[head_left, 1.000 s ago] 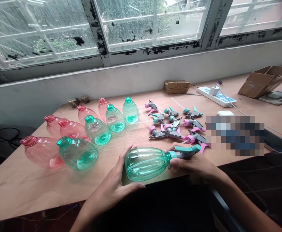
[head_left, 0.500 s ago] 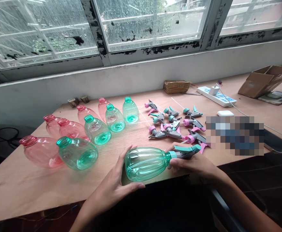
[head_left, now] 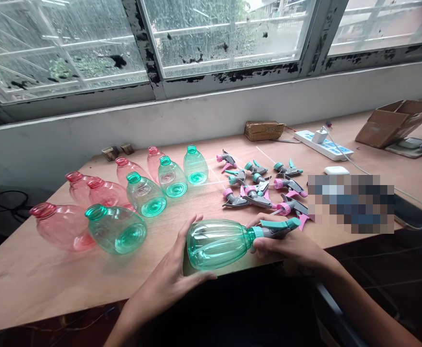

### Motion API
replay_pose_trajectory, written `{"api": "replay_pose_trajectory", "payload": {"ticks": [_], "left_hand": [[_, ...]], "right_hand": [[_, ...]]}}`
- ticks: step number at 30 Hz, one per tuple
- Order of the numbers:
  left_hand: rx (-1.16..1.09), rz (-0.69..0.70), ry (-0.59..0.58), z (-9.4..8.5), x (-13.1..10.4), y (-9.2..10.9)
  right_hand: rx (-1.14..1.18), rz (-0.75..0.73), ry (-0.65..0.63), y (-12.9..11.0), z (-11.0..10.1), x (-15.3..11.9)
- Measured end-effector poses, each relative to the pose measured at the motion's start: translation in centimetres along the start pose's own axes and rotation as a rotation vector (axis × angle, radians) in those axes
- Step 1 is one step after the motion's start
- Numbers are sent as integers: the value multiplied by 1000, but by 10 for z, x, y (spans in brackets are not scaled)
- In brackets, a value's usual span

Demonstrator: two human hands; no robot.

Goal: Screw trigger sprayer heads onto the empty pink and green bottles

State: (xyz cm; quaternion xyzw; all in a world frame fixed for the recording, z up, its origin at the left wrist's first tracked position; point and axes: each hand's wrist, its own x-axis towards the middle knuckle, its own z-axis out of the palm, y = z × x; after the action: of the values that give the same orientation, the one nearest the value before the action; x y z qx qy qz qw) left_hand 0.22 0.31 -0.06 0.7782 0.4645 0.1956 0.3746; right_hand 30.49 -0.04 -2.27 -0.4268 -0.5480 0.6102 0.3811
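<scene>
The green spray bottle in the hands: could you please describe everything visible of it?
The green spray bottle is see-through, apparently plastic, with lengthwise ribs. It is held sideways at the front of the table, its base cupped by the left hand and its sprayer end gripped by the right hand. A teal collar joins the bottle to a grey spray head, teal trigger uppermost. How tight the collar sits cannot be told.

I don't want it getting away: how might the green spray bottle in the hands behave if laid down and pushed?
The green spray bottle may roll, given its rounded sides. It's likely light: no liquid shows inside. Its glossy wall could be slippery.
</scene>
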Motion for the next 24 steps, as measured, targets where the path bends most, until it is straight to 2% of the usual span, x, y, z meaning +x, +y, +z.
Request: {"api": "replay_pose_trajectory", "payload": {"ticks": [10, 18, 24], "left_hand": [[-2, -8, -17, -1, -1, -1], [-86, 42, -72, -3, -4, -11], [-144, 25, -60, -4, -5, -7]], "right_hand": [[48, 67, 44, 1, 3, 0], [47, 26, 10, 1, 2, -2], [35, 2, -19, 2, 0, 0]]}}
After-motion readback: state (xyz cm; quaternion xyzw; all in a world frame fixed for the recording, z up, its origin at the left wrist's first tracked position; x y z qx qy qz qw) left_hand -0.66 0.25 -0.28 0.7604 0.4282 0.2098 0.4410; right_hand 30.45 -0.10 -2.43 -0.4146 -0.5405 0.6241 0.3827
